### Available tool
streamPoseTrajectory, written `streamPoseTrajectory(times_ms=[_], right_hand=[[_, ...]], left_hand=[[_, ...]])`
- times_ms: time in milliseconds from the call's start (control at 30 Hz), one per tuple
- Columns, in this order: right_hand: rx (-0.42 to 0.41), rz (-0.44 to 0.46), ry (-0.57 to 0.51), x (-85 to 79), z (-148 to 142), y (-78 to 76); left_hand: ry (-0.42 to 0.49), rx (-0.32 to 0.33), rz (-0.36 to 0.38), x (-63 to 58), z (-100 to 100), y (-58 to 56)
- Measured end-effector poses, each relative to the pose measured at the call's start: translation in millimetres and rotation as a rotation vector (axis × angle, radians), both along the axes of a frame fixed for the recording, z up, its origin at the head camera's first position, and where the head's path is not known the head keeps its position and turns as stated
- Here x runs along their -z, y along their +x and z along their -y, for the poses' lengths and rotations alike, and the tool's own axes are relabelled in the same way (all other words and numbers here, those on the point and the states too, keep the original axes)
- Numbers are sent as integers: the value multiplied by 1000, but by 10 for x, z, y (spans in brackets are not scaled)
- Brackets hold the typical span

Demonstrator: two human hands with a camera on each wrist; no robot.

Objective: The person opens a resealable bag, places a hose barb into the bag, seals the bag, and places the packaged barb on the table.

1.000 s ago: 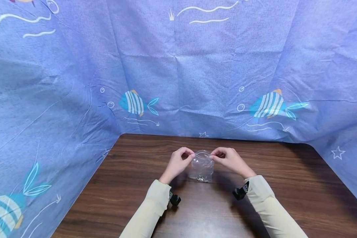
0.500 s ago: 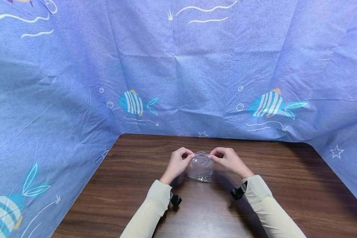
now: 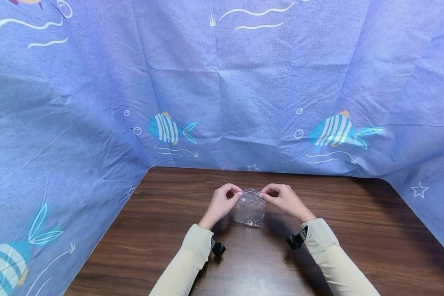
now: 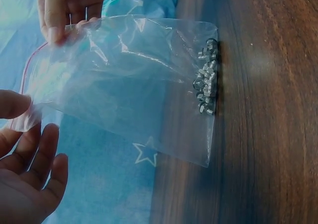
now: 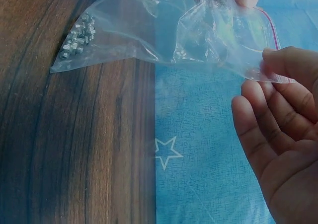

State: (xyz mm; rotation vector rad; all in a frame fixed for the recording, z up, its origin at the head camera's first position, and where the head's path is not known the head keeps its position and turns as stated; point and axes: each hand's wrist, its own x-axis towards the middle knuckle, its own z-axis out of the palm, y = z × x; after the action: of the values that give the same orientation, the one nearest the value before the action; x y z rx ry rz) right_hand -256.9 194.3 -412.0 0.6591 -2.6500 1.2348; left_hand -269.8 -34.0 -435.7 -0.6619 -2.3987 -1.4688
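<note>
A small clear zip-lock bag (image 3: 250, 209) with a red line along its mouth is held up between both hands, mouth at the top. Several small metal nuts (image 4: 207, 80) lie gathered along its bottom edge. My left hand (image 3: 220, 202) pinches the left top corner between thumb and fingertips. On the opposite corner, my right hand (image 3: 285, 202) pinches the mouth the same way. The right wrist view shows the right thumb flat over the red seal, other fingers (image 5: 258, 112) loosely bent below the film. Between the hands the two edges of the mouth bow apart slightly.
The brown wood-grain table (image 3: 163, 213) extends beneath the bag and both forearms. A blue fish-print cloth (image 3: 222, 90) hangs behind and at both sides of it. Each wrist carries a small black camera (image 3: 218, 248).
The right hand has shifted slightly left, toward the left hand, and the bag's lower part has swung a little left. Both pinches stay on the corners.
</note>
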Motion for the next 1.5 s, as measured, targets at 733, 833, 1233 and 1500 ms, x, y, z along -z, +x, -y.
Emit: streamPoseTrajectory(times_ms=[733,833,1233,1500], right_hand=[[-7,-59,-5,14,94,-16],[-12,-71,-8,20,97,-15],[-18,-59,-4,18,96,-25],[-50,-22,-25,25,101,-23]], left_hand=[[-11,11,-13,-17,-60,24],[-30,7,-28,-19,-59,23],[-40,15,-43,-29,-50,17],[-7,43,-29,-38,-60,35]])
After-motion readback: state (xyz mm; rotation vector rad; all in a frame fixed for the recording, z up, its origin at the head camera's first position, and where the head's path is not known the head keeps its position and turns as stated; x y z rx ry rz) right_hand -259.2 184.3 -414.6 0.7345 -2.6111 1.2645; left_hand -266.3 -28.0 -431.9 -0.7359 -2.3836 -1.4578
